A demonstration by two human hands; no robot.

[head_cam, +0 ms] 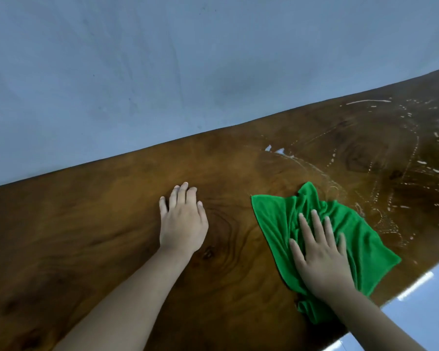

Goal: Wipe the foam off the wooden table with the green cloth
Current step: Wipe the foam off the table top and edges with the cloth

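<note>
A dark wooden table (86, 236) runs slantwise across the view. White streaks and dots of foam (403, 160) cover its right part. The green cloth (276, 219) lies spread and rumpled on the wood at the left edge of the foam. My right hand (319, 254) presses flat on top of the cloth, fingers apart. My left hand (183, 219) rests flat on bare wood to the left of the cloth, holding nothing.
A pale blue-grey wall (162, 72) stands right behind the table's far edge. At the lower right, the table's near edge gives way to a light glossy floor (421, 295).
</note>
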